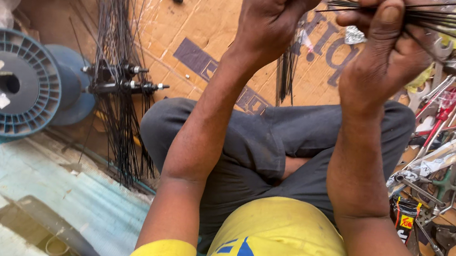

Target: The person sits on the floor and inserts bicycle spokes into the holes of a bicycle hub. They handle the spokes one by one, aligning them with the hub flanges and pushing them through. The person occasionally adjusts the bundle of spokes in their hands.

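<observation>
As you sit on cardboard sheet [219, 7], blue plastic spool [9, 82] lies far left; black spokes with hubs [121, 81] heaped beside it; your left hand [272, 16] raised, curled, contents hidden; your right hand [386, 49] pinches bundle of thin black spokes [452, 22] fanning rightward; hand tools [446, 170] scattered far right.

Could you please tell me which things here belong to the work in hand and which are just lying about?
In hand:
- left hand
- right hand
- bundle of thin black spokes

Lying about:
- blue spool
- hubs with spokes
- screwdrivers and wrenches
- cardboard sheet
</observation>
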